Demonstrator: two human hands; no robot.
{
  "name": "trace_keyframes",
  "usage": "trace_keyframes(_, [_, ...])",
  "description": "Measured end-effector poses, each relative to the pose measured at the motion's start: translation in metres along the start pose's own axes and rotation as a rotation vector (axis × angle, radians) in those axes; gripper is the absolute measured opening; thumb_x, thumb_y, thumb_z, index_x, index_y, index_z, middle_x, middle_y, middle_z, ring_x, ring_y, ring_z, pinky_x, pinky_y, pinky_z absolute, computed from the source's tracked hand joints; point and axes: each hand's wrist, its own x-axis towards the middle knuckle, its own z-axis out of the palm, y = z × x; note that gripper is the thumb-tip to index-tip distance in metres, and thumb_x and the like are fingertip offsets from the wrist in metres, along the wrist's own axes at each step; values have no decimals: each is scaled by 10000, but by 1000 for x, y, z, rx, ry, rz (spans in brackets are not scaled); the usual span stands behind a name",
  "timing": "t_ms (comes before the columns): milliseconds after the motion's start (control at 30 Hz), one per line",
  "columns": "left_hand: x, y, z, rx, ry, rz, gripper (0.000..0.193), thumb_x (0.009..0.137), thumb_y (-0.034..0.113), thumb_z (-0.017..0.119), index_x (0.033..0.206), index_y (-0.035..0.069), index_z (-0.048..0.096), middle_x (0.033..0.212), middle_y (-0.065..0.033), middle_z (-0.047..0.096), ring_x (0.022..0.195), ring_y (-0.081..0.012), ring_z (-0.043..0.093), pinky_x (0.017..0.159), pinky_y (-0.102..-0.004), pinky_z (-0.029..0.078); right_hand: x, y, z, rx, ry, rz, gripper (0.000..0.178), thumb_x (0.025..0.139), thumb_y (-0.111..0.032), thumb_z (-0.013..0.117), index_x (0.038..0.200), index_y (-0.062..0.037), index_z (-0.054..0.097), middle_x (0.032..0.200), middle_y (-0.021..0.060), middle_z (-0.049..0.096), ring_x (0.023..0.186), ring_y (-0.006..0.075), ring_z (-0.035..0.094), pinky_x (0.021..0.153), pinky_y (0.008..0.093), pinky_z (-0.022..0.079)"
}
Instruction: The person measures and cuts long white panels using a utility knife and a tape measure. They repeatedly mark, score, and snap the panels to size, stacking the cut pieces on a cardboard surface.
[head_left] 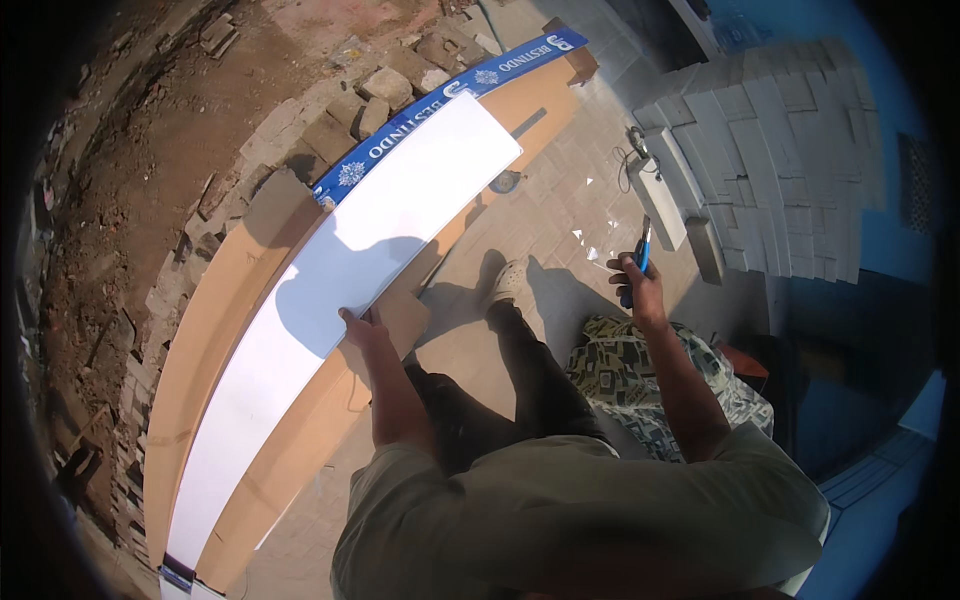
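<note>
A long white panel (440, 165) lies on opened brown cardboard (165, 450), running from the upper middle of the view down to the lower left. My left hand (362, 328) is at the panel's near edge, with the thumb on top and the fingers curled under, gripping it. Off to the right, my right hand (640, 285) holds a blue utility knife (642, 250) away from the panel, its dark tip pointing up and forward. A shadow of my head and shoulders falls across the middle of the panel.
A blue printed cardboard strip (410, 120) runs along the far side. Beyond it lie rough blocks (388, 88) and bare soil (140, 130). Stacked grey blocks (770, 150) stand at right, beside a corded tool (638, 145). White scraps (592, 254) litter the paving near patterned cloth (620, 370).
</note>
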Motion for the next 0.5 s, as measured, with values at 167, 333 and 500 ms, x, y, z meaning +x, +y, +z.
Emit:
trace_keyframes(167, [0,-5,7,14,-56,-12,589,1203,406,548,1590,-29,465,1545,-213,586,1417,-396,622,1140,-546,640,284,-83,85,100,-147,-149,301,1131,-319,657,1305,-74,681,1245,112,812,1123,227,787,790,359,543])
trace_keyframes(333, [20,-24,18,-55,-44,64,485,1210,425,529,1433,-4,578,1421,-157,671,1341,-351,679,1120,-546,651,542,-102,235,26,-416,108,267,1036,-223,732,1244,-66,672,1059,121,728,826,232,736,622,355,562])
trace_keyframes(500, [43,-50,42,-46,325,126,437,1206,433,536,1178,13,653,1246,-132,737,1184,-354,760,1055,-543,690,634,-138,351,363,-301,-120,268,1068,-276,711,1164,-26,703,1070,127,722,821,242,714,604,374,602])
